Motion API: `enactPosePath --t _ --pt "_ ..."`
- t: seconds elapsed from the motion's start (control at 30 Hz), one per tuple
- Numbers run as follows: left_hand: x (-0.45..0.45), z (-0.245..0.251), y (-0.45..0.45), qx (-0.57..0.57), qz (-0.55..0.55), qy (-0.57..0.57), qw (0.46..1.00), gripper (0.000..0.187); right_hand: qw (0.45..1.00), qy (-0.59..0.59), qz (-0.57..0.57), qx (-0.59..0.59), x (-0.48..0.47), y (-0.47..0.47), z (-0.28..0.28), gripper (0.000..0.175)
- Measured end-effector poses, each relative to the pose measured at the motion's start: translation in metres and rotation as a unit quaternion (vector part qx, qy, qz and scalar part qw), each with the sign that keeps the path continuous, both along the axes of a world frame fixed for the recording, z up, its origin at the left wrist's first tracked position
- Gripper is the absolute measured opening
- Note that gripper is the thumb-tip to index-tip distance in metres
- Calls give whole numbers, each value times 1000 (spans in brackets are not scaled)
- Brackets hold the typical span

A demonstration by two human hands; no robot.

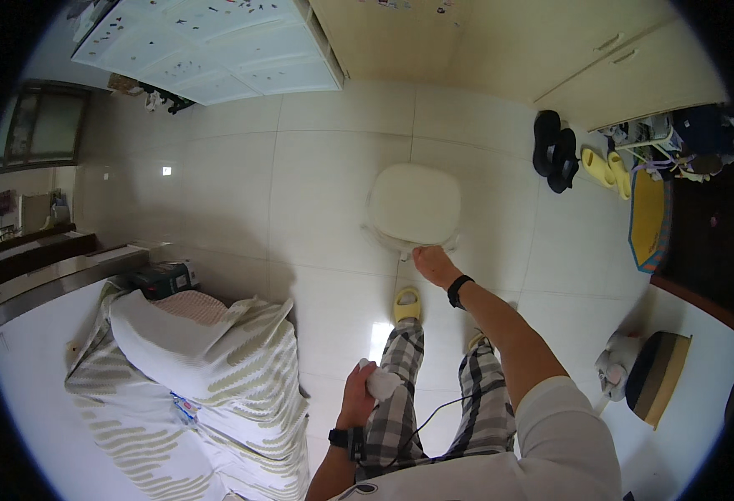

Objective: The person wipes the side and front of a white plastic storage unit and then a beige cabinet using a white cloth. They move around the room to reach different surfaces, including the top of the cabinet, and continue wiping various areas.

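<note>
A cream stool (414,204) with a rounded square top stands on the tiled floor in front of me. My right hand (434,265) has its fingers curled at the stool's near edge; the fingertips and their exact grip are hidden. My left hand (361,391) is low beside my left knee, shut on a crumpled white cloth or tissue (382,382). A dark wristband shows on each of my wrists. A thin black cable crosses in front of my legs.
A bed or sofa with striped white covers (217,376) lies at left. White drawers (229,50) and a pale wooden cabinet (467,50) line the far side. Black shoes (553,150) and yellow slippers (599,168) sit at right, near a yellow mat (649,219).
</note>
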State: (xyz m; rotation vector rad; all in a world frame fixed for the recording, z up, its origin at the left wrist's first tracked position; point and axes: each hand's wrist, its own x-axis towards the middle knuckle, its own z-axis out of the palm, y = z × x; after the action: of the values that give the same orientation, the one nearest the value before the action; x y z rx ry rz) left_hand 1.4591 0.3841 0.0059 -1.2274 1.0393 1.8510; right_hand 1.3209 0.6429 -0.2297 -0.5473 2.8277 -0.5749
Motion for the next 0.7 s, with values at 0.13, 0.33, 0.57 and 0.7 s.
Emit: enactPosePath --t 0.13,0.33,0.57,0.7 --pt "-9 -8 -4 6 32 7 999 16 989 -30 102 100 -2 -25 -5 7" --pt "-26 -5 9 -13 57 -3 998 12 990 -82 88 72 7 -49 -13 12" --pt "-68 -1 51 -25 47 21 998 19 972 -187 122 67 22 -48 -39 12" --pt "-101 -1 97 -40 47 57 996 19 964 -205 167 5 17 -25 -31 14"
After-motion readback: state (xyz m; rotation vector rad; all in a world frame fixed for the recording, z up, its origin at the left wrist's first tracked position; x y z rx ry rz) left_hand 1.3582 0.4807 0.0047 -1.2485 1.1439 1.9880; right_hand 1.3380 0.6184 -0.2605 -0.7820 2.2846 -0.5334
